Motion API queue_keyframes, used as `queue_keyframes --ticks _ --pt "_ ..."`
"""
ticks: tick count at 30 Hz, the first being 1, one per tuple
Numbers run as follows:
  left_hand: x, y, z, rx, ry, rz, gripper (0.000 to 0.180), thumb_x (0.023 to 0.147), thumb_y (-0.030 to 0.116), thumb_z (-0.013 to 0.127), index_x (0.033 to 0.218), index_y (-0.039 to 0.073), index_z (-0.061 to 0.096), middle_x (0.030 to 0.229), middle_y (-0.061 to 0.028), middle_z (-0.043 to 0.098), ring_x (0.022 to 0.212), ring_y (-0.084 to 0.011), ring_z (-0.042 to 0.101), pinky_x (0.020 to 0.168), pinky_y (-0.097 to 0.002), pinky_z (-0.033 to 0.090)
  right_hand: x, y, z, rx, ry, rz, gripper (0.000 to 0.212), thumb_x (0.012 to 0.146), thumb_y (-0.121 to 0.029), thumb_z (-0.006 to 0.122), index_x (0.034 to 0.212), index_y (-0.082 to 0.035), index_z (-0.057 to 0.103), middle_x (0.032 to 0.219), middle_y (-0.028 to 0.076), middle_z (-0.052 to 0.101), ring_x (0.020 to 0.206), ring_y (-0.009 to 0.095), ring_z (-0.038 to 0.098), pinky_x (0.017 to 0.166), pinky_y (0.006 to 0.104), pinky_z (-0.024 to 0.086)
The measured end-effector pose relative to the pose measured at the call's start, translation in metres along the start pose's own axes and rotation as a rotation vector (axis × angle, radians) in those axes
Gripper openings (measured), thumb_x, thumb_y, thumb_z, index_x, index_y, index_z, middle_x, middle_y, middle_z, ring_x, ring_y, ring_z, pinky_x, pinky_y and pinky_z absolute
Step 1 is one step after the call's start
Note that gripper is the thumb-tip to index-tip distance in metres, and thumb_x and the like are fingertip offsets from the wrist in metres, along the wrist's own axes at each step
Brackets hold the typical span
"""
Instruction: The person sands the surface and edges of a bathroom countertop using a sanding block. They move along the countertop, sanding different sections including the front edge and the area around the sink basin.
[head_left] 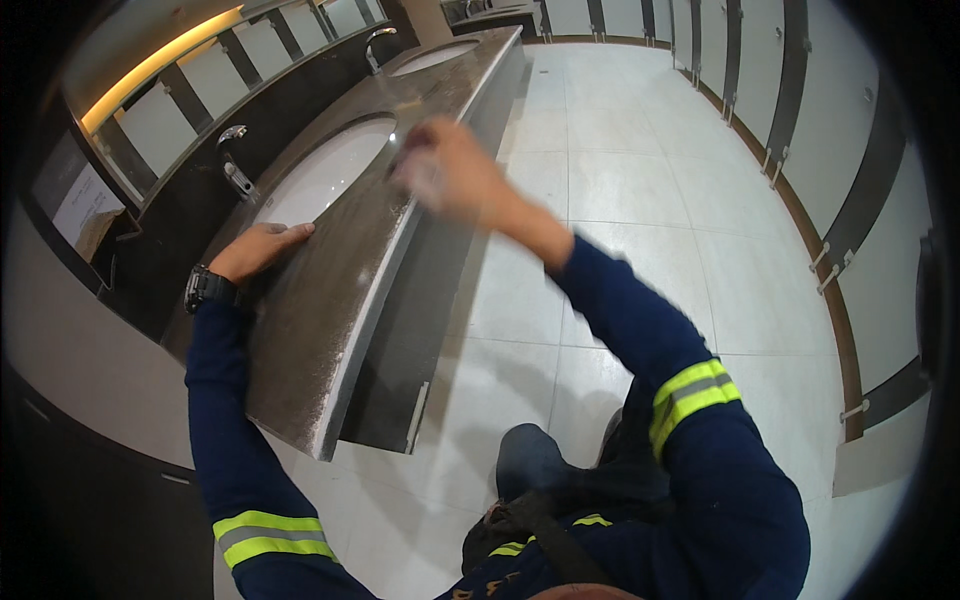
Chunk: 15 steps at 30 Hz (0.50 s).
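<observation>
My left hand [262,250], with a black watch on its wrist, rests on the dark brown countertop [320,330] beside the near sink's rim. Its thumb is stretched out, and it holds nothing that I can see. Over the counter's front edge, to the right of the white oval sink [330,175], my right hand [450,175] is raised and blurred by motion. Its fingers look curled around a pale, see-through thing [421,178] too smeared to name. The countertop's front edge is whitish and looks scuffed.
A chrome faucet [236,165] stands behind the near sink. Farther along are a second sink [436,57] and faucet [374,50]. A lit mirror [215,75] runs along the left wall. Toilet stall doors [855,130] line the right, across the white tiled floor [630,190].
</observation>
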<state>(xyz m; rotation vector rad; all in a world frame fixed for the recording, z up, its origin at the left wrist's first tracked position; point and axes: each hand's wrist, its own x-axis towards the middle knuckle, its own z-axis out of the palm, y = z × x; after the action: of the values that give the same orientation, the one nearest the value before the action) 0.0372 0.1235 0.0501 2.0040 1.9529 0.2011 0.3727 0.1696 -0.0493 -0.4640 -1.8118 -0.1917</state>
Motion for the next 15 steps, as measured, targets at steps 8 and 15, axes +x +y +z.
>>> queue_keyframes --ticks 8,15 --pt "0.008 0.033 0.005 0.078 0.035 0.039 0.085 0.099 0.07 0.058 0.125 -0.01 0.072 0.114 -0.0202 0.076 0.105 -0.0271 0.073 0.097 -0.035 0.053 0.023 0.087 -0.042 -0.036 -0.205 0.36 0.023 0.094 -0.026 0.069 0.095 -0.005 0.079 0.105 0.022 0.071 0.107 0.038 0.067 0.094 0.0478 0.054" --pt "0.003 0.001 0.001 0.115 0.063 0.074 0.094 0.093 0.077 0.059 0.123 -0.011 0.071 0.121 -0.0299 0.072 0.114 -0.0342 0.07 0.101 -0.0384 0.051 -0.012 -0.097 -0.038 0.299 -0.109 0.047 0.026 0.101 -0.026 0.064 0.107 -0.004 0.077 0.119 0.017 0.063 0.112 0.033 0.063 0.098 0.0428 0.052"
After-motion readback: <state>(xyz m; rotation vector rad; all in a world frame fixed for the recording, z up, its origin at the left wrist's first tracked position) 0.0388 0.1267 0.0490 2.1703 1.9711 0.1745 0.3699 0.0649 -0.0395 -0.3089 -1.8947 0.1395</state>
